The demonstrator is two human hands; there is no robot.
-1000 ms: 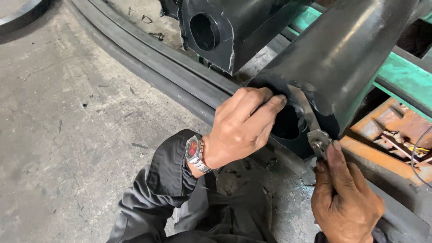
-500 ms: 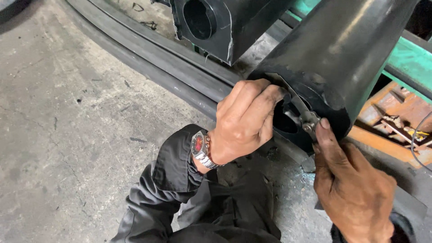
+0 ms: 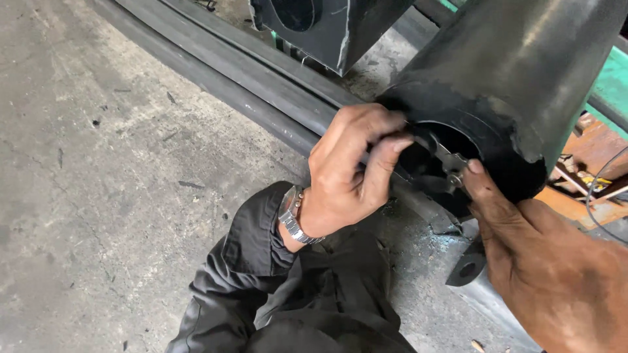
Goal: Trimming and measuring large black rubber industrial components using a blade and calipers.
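Observation:
A large black steel roller (image 3: 517,72) lies slanted at the upper right, its open end facing me. My left hand (image 3: 350,173), with a metal watch (image 3: 293,216) on the wrist, pinches a thin metal ring or clip (image 3: 418,140) at the rim of the roller's end bore. My right hand (image 3: 549,274) comes up from the lower right, its fingertips pressing a small metal tool tip (image 3: 454,171) against the same ring inside the bore. The inside of the bore is dark.
A second black housing with a round hole (image 3: 327,26) sits at the top. Black rubber belting (image 3: 261,85) runs diagonally over the concrete floor (image 3: 98,196). A green frame (image 3: 611,85) and an orange part with wires (image 3: 598,163) are on the right. My dark trousers (image 3: 327,301) fill the bottom.
The view has shifted closer to the roller end. My right hand rose from below the roller to the bore, bringing the tool tip against the ring. My left hand kept its grip at the rim.

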